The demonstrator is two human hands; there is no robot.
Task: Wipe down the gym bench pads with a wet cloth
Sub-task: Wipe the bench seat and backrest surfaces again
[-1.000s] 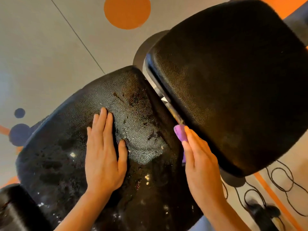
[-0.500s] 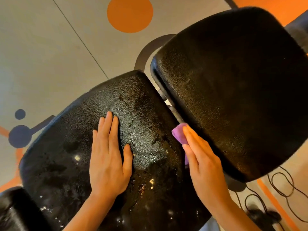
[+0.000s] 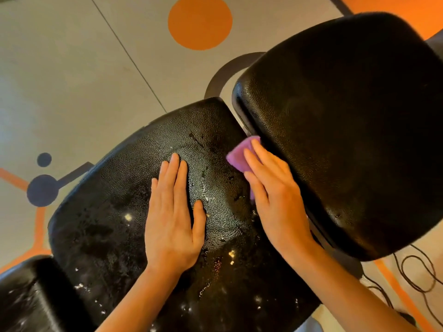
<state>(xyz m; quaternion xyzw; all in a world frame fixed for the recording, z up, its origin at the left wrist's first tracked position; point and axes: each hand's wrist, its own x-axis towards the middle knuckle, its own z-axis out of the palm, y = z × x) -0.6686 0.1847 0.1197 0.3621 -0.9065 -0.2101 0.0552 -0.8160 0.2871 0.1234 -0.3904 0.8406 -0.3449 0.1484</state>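
Overhead, looking down at beige floor [image 3: 72, 68] with one thin dark seam line running diagonally. Floor graphics: big orange circle [image 3: 200, 22] at top, two navy dots [image 3: 42, 190] at left joined to orange stripes, orange band along the top right corner. Black cables [image 3: 417, 274] loop on the floor at lower right.

Bench: lower pad [image 3: 115, 212], black pebbled vinyl, glossy with wet streaks and scattered pale specks. Upper pad [image 3: 347, 130], same black vinyl, sits up and to the right of it, darker and matte; a narrow gap between the two shows a bit of frame. Third black pad [image 3: 24, 295] in the bottom left corner, partly cut off.

Left hand [image 3: 172, 219] lies flat on the lower pad, fingers straight and together, thumb out, holding nothing. Right hand [image 3: 273, 195] presses a purple cloth [image 3: 239, 155] down with straight fingers at the lower pad's right edge, right at the gap, knuckles against the upper pad's side. Cloth mostly under the fingers; a folded corner sticks out ahead of the fingertips.

No containers visible.
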